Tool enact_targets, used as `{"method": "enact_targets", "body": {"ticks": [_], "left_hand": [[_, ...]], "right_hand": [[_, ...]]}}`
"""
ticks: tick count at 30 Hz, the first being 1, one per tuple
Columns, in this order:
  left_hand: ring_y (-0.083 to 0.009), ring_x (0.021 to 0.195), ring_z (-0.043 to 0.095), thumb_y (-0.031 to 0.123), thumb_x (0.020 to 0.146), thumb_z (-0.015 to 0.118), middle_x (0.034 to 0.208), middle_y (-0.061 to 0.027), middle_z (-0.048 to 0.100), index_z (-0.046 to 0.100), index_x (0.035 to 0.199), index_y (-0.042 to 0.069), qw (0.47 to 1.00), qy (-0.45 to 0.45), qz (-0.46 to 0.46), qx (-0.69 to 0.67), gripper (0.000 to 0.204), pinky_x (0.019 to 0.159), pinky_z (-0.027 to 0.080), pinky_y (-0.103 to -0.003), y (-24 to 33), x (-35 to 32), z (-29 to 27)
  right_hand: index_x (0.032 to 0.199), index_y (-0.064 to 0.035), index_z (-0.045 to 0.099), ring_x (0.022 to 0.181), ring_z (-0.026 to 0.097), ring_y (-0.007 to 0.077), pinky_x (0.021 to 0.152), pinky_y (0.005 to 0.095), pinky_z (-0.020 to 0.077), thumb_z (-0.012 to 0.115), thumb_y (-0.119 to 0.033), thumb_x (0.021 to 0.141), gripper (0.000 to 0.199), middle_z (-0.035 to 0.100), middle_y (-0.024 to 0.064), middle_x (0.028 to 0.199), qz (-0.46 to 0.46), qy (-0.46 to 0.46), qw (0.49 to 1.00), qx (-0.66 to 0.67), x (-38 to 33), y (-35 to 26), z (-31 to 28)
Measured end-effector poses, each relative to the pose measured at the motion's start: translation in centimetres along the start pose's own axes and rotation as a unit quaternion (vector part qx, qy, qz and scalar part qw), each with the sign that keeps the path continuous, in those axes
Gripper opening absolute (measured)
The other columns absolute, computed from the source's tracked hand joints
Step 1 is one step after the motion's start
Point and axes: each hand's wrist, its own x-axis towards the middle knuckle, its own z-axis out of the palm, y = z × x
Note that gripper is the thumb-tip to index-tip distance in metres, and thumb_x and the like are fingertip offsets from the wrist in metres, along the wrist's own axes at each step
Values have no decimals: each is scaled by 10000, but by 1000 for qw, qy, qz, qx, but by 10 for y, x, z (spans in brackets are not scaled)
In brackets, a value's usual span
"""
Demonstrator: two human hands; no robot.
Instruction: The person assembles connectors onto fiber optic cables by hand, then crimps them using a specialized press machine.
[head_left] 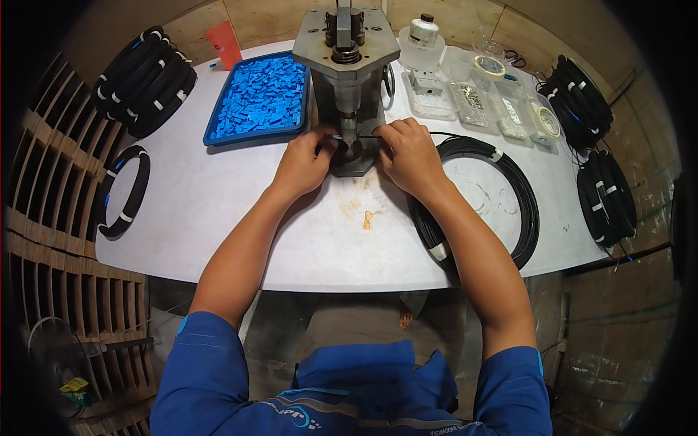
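Both hands are at the foot of a metal press [347,62], one on each side of its vertical ram [349,120]. My right hand [411,154] is closed in a pinch on a thin black cable [369,136], which runs in under the ram. This cable seems to belong to the black cable coil [529,211] lying beneath and beside my right forearm. To the left of the ram, my left hand [304,161] has its fingers curled together at the press. Whatever lies between those fingertips is too small and dark to name.
A blue tray [211,138] of small blue pieces stands left of the press. Clear plastic containers [469,105] with small parts and a white bottle [424,30] sit at the back right. Bundled black coils [149,83] flank the table, a single coil [142,185] at left.
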Motion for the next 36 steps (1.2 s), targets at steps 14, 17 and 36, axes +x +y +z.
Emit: {"method": "enact_targets", "body": {"ticks": [14,17,36], "left_hand": [[-328,955,727,167,969,630,1027,-218,738,685,1189,-3,1000,-7,-8,-6,283,866,543,-384,1,-1,-1],[-324,952,728,174,967,633,1021,-215,738,685,1189,-2,1000,-3,-13,-3,288,864,543,-383,1,-1,0],[-284,923,728,174,961,655,975,-181,745,663,1201,-19,1000,-12,-13,-13,309,850,550,-367,1,0,0]], "right_hand": [[1008,-75,698,1029,624,306,885,430,484,727,-34,726,286,701,85,988,2,-5,1000,5,0,-2,-1],[1020,-82,702,1038,622,307,890,427,483,729,-22,706,321,702,84,1000,1,-6,1000,6,-1,-1,0],[1082,-104,712,1047,617,296,908,412,481,756,-51,732,356,685,73,991,6,-30,1000,-7,-1,2,0]]}}
